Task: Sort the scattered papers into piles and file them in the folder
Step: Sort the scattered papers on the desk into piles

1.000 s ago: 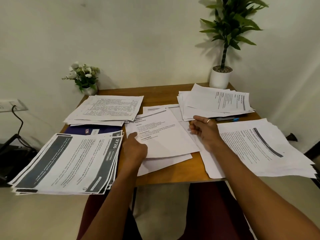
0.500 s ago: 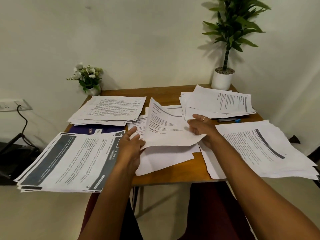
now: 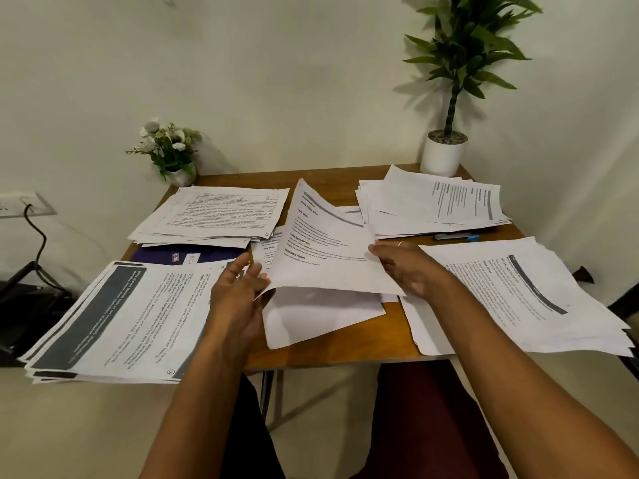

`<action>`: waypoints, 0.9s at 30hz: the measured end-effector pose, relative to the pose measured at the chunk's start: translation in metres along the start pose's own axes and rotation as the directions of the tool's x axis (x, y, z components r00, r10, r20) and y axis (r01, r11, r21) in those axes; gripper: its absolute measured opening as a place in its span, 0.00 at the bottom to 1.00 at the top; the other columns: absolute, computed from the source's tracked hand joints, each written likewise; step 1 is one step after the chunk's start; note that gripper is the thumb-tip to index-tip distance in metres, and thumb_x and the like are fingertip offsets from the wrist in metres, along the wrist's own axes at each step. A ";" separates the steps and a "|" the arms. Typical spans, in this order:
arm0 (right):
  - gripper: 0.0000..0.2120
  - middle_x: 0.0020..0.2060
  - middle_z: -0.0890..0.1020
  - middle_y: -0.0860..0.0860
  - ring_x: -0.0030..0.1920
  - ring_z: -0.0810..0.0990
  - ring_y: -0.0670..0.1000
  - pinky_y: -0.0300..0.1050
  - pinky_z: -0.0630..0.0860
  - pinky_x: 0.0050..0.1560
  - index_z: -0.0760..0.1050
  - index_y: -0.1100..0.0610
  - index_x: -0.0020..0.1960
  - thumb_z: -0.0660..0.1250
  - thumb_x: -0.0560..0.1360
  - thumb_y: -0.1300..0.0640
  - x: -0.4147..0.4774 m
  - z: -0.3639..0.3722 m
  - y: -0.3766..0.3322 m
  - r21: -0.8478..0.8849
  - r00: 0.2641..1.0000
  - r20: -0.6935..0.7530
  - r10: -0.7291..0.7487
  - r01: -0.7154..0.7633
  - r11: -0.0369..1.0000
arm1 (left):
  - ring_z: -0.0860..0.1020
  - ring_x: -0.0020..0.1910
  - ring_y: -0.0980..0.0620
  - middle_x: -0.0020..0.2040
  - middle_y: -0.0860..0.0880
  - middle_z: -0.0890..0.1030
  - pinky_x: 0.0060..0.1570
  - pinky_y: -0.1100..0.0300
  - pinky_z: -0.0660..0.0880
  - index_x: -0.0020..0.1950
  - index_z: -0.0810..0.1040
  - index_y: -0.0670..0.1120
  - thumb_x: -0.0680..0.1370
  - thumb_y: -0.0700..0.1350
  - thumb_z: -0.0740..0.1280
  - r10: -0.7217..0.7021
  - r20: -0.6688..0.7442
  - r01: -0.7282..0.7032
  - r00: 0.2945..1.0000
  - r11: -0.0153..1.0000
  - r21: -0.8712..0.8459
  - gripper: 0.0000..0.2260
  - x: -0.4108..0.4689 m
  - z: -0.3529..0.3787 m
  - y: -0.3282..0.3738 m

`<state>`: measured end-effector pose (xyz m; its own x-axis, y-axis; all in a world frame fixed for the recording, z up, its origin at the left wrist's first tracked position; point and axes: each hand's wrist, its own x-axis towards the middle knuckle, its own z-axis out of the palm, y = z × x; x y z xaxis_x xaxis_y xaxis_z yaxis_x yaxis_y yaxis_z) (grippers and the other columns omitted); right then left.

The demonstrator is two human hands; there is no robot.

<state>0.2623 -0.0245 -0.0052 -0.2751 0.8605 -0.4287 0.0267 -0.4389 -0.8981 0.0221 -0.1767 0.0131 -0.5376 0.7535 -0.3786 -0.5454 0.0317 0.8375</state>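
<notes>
Papers lie in 4 piles at the corners of the wooden table (image 3: 390, 326), with loose sheets in the centre.
- Near-L pile (image 3: 121, 316): dark banner on its top pg, overhangs the table's L and front edges.
- Far-L pile (image 3: 218, 212): dense tabular print, lies partly over the dark blue folder (image 3: 193, 255). Folder is flat on the table, between the two L piles.
- Far-R pile (image 3: 435, 205): fanned untidily, just in front of the potted plant (image 3: 446, 153).
- Near-R pile (image 3: 518, 295): overhangs the R edge.

Centre: raised sheet (image 3: 328, 250), printed w/ headings, far end tilted up off the table. Blank sheet (image 3: 321, 316) lies flat beneath it, more printed pgs behind.

Hands:
- R hand (image 3: 408, 267) grips the raised sheet at its R edge; ring on one finger.
- L hand (image 3: 238, 288) has its fingers straight and spread, holding nothing, tips at the sheet's lower-L corner. Contact vs. just short: can't tell.

Misc: pen w/ blue end (image 3: 456, 236) between the two R piles. Small flower pot (image 3: 173, 150) at the far-L corner. Wall socket w/ black cable (image 3: 20, 205) to the L of the table.
</notes>
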 end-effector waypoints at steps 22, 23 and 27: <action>0.25 0.56 0.83 0.50 0.45 0.81 0.52 0.48 0.84 0.45 0.75 0.50 0.71 0.70 0.77 0.66 0.033 -0.057 -0.011 0.258 0.867 -0.471 -0.165 0.314 0.914 | 0.65 0.73 0.43 0.74 0.46 0.69 0.70 0.41 0.63 0.68 0.74 0.53 0.78 0.63 0.65 0.513 0.355 -0.372 0.781 -0.075 0.925 0.22 0.048 0.011 -0.097; 0.26 0.57 0.83 0.51 0.45 0.80 0.52 0.49 0.84 0.48 0.73 0.49 0.73 0.70 0.77 0.66 0.036 -0.057 -0.010 0.255 0.870 -0.461 -0.174 0.318 0.913 | 0.65 0.74 0.43 0.74 0.46 0.69 0.71 0.41 0.62 0.68 0.74 0.53 0.77 0.64 0.64 0.507 0.343 -0.351 0.791 -0.084 0.933 0.24 0.048 0.010 -0.098; 0.31 0.59 0.83 0.53 0.45 0.81 0.51 0.41 0.81 0.41 0.70 0.47 0.73 0.71 0.75 0.68 0.045 -0.055 -0.005 0.295 0.897 -0.386 -0.214 0.340 0.893 | 0.65 0.74 0.42 0.73 0.45 0.71 0.70 0.39 0.61 0.66 0.75 0.52 0.72 0.69 0.60 0.541 0.278 -0.285 0.794 -0.073 0.956 0.31 0.047 0.010 -0.097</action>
<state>0.3022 0.0305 -0.0256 0.1182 0.9660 -0.2301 -0.3532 -0.1757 -0.9189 0.0563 -0.1376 -0.0823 -0.5432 0.7978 0.2616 0.8074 0.4110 0.4233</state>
